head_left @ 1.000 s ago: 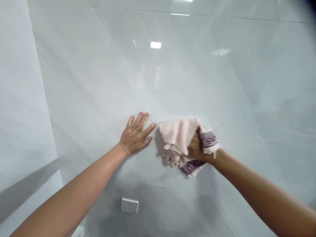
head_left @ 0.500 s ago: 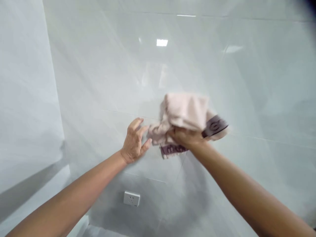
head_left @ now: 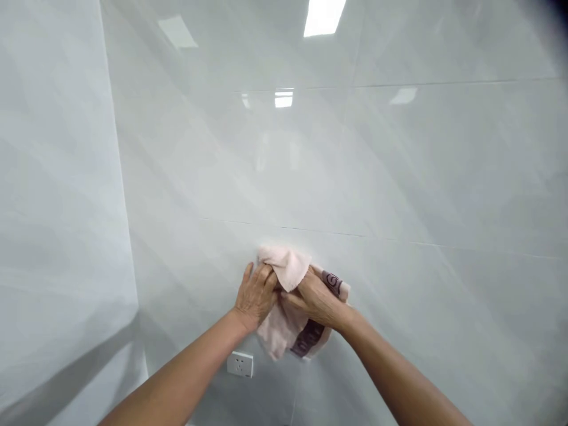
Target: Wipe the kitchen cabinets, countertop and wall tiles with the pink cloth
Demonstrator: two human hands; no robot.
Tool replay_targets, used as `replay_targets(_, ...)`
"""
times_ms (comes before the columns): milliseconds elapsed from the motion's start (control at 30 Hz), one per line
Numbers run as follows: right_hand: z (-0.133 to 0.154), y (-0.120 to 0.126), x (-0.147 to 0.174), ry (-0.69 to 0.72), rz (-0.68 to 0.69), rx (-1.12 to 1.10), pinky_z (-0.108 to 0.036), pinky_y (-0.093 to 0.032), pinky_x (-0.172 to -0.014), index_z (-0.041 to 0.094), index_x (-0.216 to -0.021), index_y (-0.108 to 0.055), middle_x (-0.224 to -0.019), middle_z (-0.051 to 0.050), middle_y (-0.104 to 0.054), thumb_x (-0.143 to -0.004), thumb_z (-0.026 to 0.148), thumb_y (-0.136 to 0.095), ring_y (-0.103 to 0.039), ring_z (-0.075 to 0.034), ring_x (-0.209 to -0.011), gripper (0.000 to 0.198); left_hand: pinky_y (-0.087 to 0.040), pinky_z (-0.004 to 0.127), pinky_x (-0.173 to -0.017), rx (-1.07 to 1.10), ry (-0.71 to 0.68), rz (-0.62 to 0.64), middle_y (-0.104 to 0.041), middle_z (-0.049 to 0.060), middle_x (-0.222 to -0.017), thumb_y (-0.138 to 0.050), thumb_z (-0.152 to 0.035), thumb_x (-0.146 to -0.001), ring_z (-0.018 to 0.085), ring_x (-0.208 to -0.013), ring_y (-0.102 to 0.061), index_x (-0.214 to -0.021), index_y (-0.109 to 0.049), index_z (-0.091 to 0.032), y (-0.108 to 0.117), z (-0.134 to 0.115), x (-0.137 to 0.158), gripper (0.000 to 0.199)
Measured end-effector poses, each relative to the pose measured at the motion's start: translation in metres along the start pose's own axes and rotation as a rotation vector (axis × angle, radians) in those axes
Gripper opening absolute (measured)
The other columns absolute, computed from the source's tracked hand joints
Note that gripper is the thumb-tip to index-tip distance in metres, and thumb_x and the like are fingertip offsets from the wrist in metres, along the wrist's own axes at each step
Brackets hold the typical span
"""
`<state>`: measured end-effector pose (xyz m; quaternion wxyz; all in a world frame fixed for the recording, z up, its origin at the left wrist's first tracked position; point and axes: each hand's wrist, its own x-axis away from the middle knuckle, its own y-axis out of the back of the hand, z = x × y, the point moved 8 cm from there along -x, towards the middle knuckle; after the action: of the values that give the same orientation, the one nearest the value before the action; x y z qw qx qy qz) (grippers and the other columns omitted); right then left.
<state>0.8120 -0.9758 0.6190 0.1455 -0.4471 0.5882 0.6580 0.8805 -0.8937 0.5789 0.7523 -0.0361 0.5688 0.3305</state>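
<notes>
A pale pink towel with dark purple lettered bands is bunched between both hands, in front of the grey tiled wall. My left hand grips its left side, fingers curled into the cloth. On the other side my right hand is closed around the folds, its fingertips partly hidden by the towel. One loose part hangs down below the hands, and a banded corner sticks out to the right. Whether the cloth touches the wall I cannot tell.
A white power socket is set in the wall just below my left hand. Another wall meets this one in a corner at the left. Lights reflect on the glossy tiles.
My left hand, open beside the towel before, now grips it. The towel and right hand have come lower and to the left in view, and the view has shifted upward.
</notes>
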Motion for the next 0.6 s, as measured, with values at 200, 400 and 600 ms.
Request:
replay_targets(200,-0.007,-0.032,0.1,-0.465,-0.758,-0.133,-0.043,-0.047,-0.101,0.019,-0.108,-0.065,-0.114,-0.011,-0.065,-0.095,0.023,-0.047,-0.058,-0.023,-0.114,0.023,-0.041,0.053,-0.102,-0.196,0.243,0.239,-0.059,0.016,-0.133,-0.051,-0.022,-0.095,0.032,-0.125,-0.054,-0.118,-0.064,-0.022,0.007,0.016,-0.031,0.026)
replay_targets(400,0.035,-0.179,0.158,-0.96,-0.627,-0.721,-0.025,-0.049,-0.063,0.018,-0.101,-0.06,-0.075,-0.001,-0.061,-0.096,0.03,-0.04,-0.057,-0.014,-0.065,0.024,-0.047,0.037,-0.073,-0.054,0.479,0.492,-0.069,0.006,-0.084,-0.05,-0.011,-0.086,0.026,-0.08,-0.065,-0.121,-0.063,-0.023,0.0,0.035,-0.02,0.039)
replay_targets(600,0.095,-0.231,0.145,-0.803,-0.148,-0.841,-0.022,-0.045,-0.065,0.018,-0.09,-0.068,-0.075,0.0,-0.067,-0.082,0.014,-0.047,-0.06,-0.012,-0.066,0.023,-0.049,0.039,-0.097,0.387,0.646,0.024,-0.064,0.011,-0.11,-0.035,-0.035,-0.101,0.024,-0.111,-0.061,-0.131,-0.055,-0.02,-0.001,0.017,-0.007,0.039)
